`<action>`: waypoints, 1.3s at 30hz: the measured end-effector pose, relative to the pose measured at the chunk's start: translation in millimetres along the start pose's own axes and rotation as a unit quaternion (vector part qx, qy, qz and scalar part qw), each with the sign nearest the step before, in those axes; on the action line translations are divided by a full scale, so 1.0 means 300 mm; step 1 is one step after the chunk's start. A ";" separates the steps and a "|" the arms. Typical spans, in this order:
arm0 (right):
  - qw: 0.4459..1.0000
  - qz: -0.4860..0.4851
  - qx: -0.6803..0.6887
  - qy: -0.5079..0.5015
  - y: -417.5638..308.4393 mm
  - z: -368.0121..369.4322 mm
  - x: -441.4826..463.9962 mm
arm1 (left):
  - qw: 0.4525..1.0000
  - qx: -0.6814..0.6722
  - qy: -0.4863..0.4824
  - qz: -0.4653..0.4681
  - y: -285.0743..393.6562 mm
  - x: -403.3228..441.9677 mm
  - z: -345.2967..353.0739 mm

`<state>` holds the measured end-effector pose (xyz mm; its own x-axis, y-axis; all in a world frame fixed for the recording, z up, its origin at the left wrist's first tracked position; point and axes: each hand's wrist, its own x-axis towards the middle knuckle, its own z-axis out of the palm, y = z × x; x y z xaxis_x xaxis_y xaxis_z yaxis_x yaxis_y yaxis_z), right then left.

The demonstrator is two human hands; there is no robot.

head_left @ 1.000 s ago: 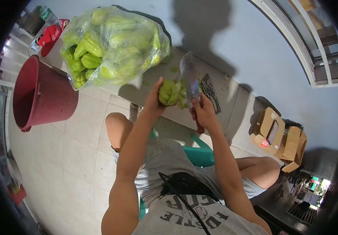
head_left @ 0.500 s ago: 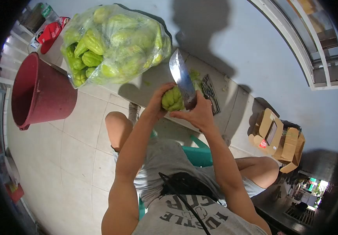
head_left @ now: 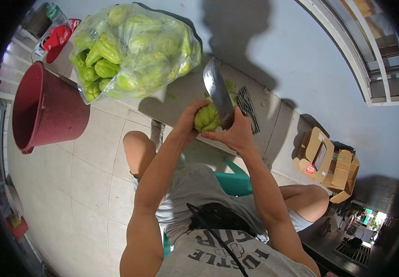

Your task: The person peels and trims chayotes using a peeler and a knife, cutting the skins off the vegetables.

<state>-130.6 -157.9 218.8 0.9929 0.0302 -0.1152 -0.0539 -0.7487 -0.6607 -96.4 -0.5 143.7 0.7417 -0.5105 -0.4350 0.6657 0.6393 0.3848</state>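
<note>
My left hand (head_left: 190, 121) is wrapped round a pale green chayote (head_left: 206, 118), holding it over the edge of the tiled ledge. In my right hand (head_left: 237, 131) is a broad-bladed knife (head_left: 218, 90), its tip pointing up and away from me. The blade lies against the chayote's right side, and my right thumb reaches below the fruit. My fingers cover the knife's handle. Green scraps (head_left: 230, 86) lie on the ledge behind the blade. Next to my right hand sits a dark striped object (head_left: 248, 108), its kind unclear.
A clear plastic bag of chayotes (head_left: 151, 53) fills the ledge's left part. The maroon bucket (head_left: 61, 108) stands on the tiled floor at left, near a red cap (head_left: 58, 40). Opened cardboard boxes (head_left: 342, 171) are at right. A green stool (head_left: 232, 183) is under me.
The chayote and knife have shifted slightly to the right. The blade's angle has turned a little; both hands keep their hold.
</note>
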 end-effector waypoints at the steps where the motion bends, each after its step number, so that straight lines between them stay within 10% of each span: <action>1: 1.000 0.003 -0.007 -0.003 0.001 -0.001 0.000 | 1.000 -0.005 -0.010 -0.006 0.001 -0.002 0.001; 39: 0.997 0.027 0.027 -0.060 0.079 0.116 -0.025 | 0.994 0.030 0.106 0.010 -0.041 0.055 -0.005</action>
<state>-143.1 -152.9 178.3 0.9685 0.0719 -0.2383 -0.1167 -0.7141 -0.6902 -92.3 -16.0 130.7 0.7248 -0.3610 -0.5867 0.6597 0.6089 0.4404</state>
